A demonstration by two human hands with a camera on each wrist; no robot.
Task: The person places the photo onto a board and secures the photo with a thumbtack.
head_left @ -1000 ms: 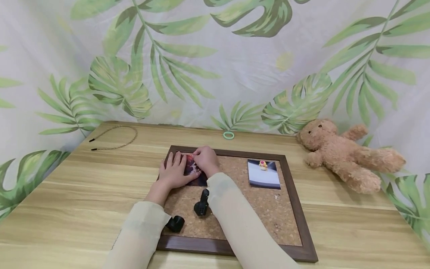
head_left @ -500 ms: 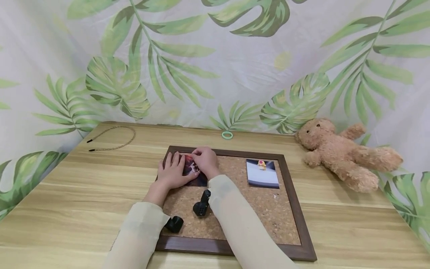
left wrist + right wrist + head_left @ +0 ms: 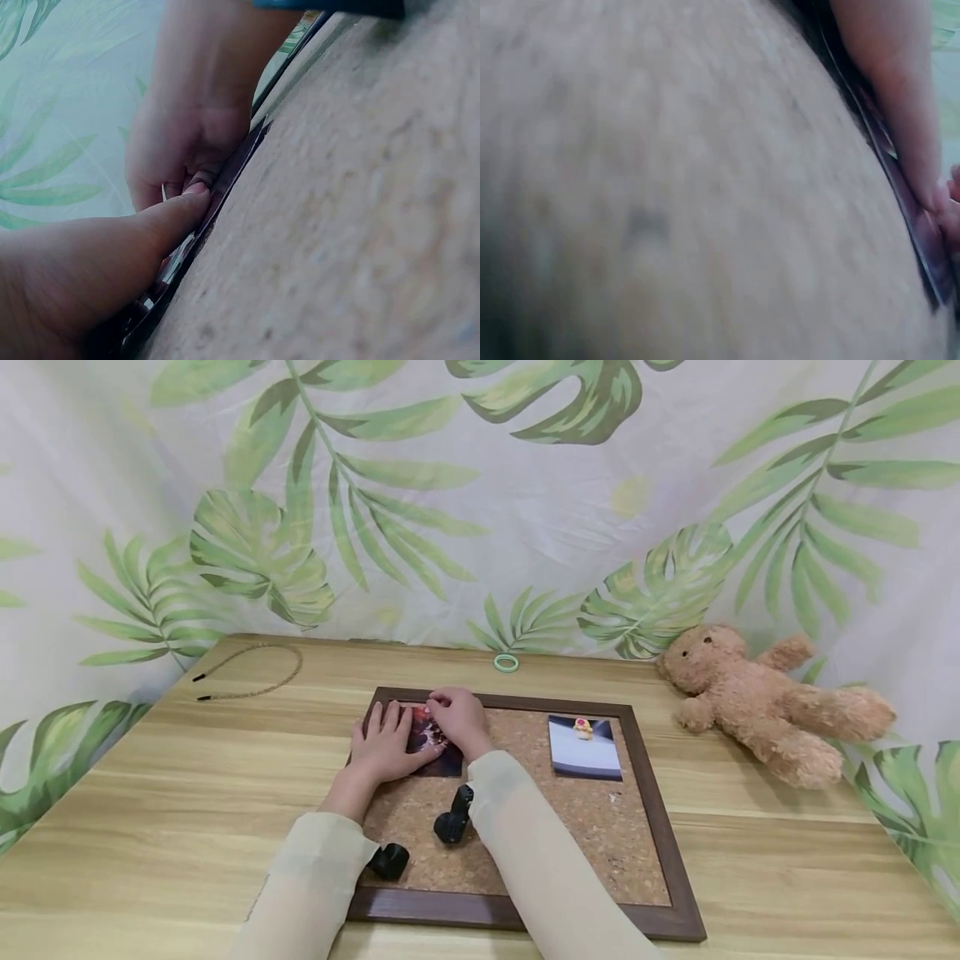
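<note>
A dark, colourful photo point(image 3: 442, 763) lies at the upper left of a framed cork board point(image 3: 540, 827). My left hand point(image 3: 384, 747) rests on its left part with fingers spread and thumb across it. At the photo's top edge, my right hand point(image 3: 461, 720) has its fingertips drawn together. In the left wrist view a thin pale pin-like thing point(image 3: 164, 193) shows at the fingers of the right hand point(image 3: 199, 139), mostly hidden, near the left thumb point(image 3: 176, 214). The right wrist view has blurred cork point(image 3: 667, 165), the photo's edge point(image 3: 904, 199) and the left thumb point(image 3: 915, 142).
A second photo point(image 3: 587, 758) lies at the board's upper right, with a small yellow-and-red figure point(image 3: 582, 728) at its top. Beyond the board are a green ring point(image 3: 506, 663) and a thin headband point(image 3: 288, 677). A teddy bear point(image 3: 765, 693) lies at the right.
The head view has shifted slightly. Both hands stay at the same photo, with almost no visible movement.
</note>
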